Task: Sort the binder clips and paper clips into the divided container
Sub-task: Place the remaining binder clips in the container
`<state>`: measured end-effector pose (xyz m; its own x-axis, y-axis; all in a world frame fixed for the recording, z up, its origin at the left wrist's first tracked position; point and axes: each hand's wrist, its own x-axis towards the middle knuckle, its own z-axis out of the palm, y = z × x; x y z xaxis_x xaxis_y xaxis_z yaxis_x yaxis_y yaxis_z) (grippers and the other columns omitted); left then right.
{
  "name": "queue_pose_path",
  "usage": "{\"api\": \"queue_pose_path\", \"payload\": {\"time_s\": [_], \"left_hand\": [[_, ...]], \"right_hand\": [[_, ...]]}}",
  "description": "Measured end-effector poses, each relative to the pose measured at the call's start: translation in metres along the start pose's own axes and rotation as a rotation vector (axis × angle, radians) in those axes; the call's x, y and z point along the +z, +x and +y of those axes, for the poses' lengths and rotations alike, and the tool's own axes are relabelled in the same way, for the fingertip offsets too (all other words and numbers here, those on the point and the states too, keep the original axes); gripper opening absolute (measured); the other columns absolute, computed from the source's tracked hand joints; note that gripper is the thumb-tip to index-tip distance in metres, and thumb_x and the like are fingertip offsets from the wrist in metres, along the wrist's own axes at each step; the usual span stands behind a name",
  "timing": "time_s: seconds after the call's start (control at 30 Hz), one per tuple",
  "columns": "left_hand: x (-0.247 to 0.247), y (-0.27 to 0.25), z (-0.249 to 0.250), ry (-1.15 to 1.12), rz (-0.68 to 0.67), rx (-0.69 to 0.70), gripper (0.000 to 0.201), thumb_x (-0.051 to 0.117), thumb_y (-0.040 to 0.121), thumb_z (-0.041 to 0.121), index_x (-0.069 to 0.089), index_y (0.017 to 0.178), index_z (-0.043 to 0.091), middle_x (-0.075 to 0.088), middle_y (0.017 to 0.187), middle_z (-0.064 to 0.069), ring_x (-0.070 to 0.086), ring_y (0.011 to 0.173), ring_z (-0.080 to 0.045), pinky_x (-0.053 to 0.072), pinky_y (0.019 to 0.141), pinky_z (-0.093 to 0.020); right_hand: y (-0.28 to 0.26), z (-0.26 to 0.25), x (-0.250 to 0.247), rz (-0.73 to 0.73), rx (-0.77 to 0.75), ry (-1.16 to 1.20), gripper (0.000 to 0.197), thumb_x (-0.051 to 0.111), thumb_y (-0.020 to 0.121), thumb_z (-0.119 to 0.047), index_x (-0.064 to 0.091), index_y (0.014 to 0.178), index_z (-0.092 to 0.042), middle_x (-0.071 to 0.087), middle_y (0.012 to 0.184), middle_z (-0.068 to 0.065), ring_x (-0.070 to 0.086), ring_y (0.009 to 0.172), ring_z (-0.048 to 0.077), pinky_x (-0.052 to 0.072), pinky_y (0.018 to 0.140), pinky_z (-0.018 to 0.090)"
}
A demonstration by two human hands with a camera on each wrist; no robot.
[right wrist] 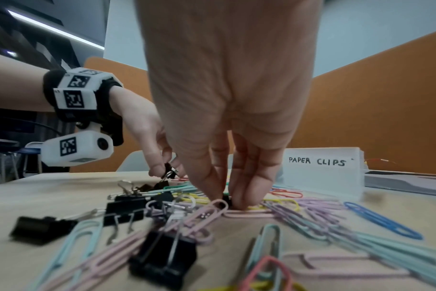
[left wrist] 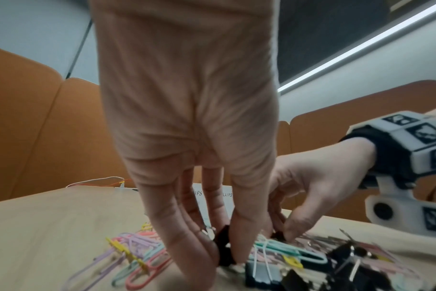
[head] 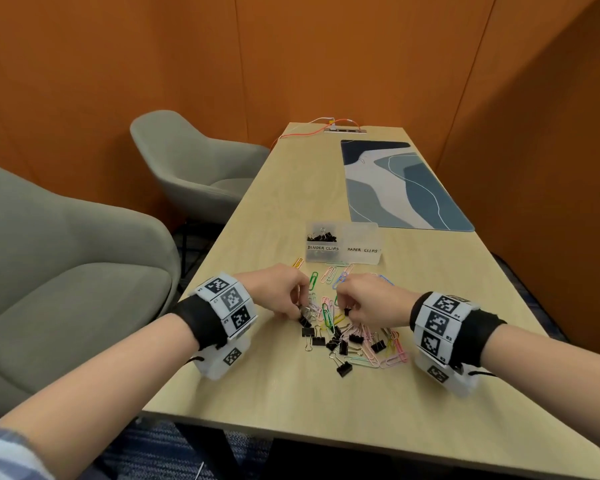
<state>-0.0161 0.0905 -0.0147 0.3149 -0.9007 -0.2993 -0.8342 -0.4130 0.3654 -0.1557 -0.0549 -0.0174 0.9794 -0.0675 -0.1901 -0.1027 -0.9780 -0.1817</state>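
Observation:
A mixed pile of black binder clips [head: 343,344] and coloured paper clips [head: 326,313] lies on the table in front of a clear divided container [head: 361,258] labelled BINDER CLIPS and PAPER CLIPS. Several black clips sit in its left compartment [head: 321,234]. My left hand [head: 300,311] reaches into the pile's left side and pinches a black binder clip [left wrist: 224,236] between thumb and fingers. My right hand [head: 346,311] is fingertips-down in the middle of the pile [right wrist: 225,200], pinching a small black binder clip [right wrist: 226,197].
A blue patterned desk mat [head: 406,185] lies behind the container. A power strip with an orange cable [head: 342,128] sits at the table's far end. Two grey armchairs [head: 66,271] [head: 194,161] stand to the left. Orange partition walls enclose the table.

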Motion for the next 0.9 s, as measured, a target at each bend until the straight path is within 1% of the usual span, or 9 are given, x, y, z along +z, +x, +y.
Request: {"api": "queue_pose_path", "payload": {"time_s": [0.07,0.2,0.27,0.4,0.5,0.57,0.67,0.77,0.9], "left_hand": [[-0.002,-0.004,-0.002,-0.047,0.026,0.01,0.017,0.073,0.076,0.018,0.064,0.09,0.014,0.068,0.096,-0.002,0.068,0.085,-0.022,0.057,0.067,-0.027],[-0.003,-0.011,0.0,-0.132,0.069,0.034,0.015,0.072,0.077,0.015,0.06,0.085,0.014,0.064,0.084,0.005,0.065,0.057,-0.012,0.05,0.053,-0.016],[0.0,-0.012,0.004,-0.144,0.085,0.053,0.017,0.072,0.075,0.011,0.058,0.083,0.014,0.062,0.079,0.008,0.063,0.055,-0.011,0.049,0.053,-0.016],[0.012,-0.009,0.014,-0.06,0.077,0.092,0.021,0.073,0.074,0.012,0.061,0.09,0.012,0.064,0.088,0.003,0.055,0.06,-0.006,0.041,0.055,-0.009],[0.017,-0.003,0.017,0.073,0.114,0.104,0.027,0.073,0.074,0.017,0.062,0.097,0.01,0.066,0.101,-0.002,0.048,0.071,-0.012,0.039,0.067,-0.023],[0.018,0.0,0.019,0.092,0.117,0.104,0.026,0.072,0.074,0.016,0.061,0.097,0.011,0.066,0.1,-0.002,0.048,0.075,-0.013,0.037,0.068,-0.024],[0.017,0.001,0.022,0.107,0.104,0.113,0.023,0.07,0.072,0.013,0.059,0.092,0.012,0.067,0.095,-0.005,0.05,0.077,-0.016,0.041,0.068,-0.026],[0.017,0.001,0.024,0.124,0.089,0.11,0.023,0.069,0.073,0.012,0.055,0.091,0.015,0.067,0.095,-0.008,0.049,0.077,-0.018,0.039,0.067,-0.025],[0.016,0.0,0.019,0.058,0.08,0.095,0.025,0.068,0.072,0.011,0.049,0.084,0.022,0.066,0.095,-0.009,0.05,0.077,-0.018,0.042,0.068,-0.027]], "right_hand": [[0.0,0.003,0.0,0.023,-0.003,0.039,0.013,0.054,0.076,-0.006,0.057,0.086,-0.013,0.049,0.086,-0.001,0.045,0.08,0.016,0.035,0.068,0.023],[-0.003,0.012,0.005,0.093,0.023,0.136,0.014,0.056,0.073,-0.007,0.05,0.077,-0.019,0.051,0.078,-0.003,0.048,0.074,0.015,0.033,0.057,0.013],[-0.005,0.015,0.003,0.149,0.032,0.154,0.013,0.058,0.073,-0.008,0.051,0.076,-0.019,0.052,0.081,-0.002,0.049,0.074,0.015,0.032,0.057,0.011],[-0.019,0.007,-0.01,0.163,0.018,0.154,0.011,0.063,0.072,-0.016,0.054,0.075,-0.02,0.045,0.091,-0.005,0.051,0.074,0.012,0.036,0.063,0.021],[-0.033,-0.007,-0.012,0.012,-0.061,0.051,0.008,0.063,0.07,-0.02,0.057,0.074,-0.021,0.048,0.092,-0.005,0.046,0.077,0.012,0.039,0.07,0.025],[-0.039,-0.014,-0.005,-0.059,-0.093,-0.018,0.009,0.058,0.07,-0.017,0.058,0.079,-0.016,0.054,0.09,0.0,0.045,0.077,0.015,0.041,0.07,0.03],[-0.041,-0.021,0.009,-0.067,-0.099,-0.103,0.011,0.052,0.071,-0.012,0.053,0.081,-0.016,0.048,0.087,-0.001,0.045,0.076,0.02,0.04,0.065,0.034],[-0.038,-0.022,0.014,-0.041,-0.115,-0.117,0.019,0.047,0.073,-0.007,0.052,0.09,-0.013,0.052,0.096,0.005,0.051,0.087,0.027,0.044,0.071,0.041],[-0.036,-0.019,0.016,-0.012,-0.118,-0.152,0.022,0.044,0.077,-0.007,0.054,0.096,-0.013,0.055,0.103,0.008,0.052,0.094,0.029,0.043,0.075,0.041]]}}
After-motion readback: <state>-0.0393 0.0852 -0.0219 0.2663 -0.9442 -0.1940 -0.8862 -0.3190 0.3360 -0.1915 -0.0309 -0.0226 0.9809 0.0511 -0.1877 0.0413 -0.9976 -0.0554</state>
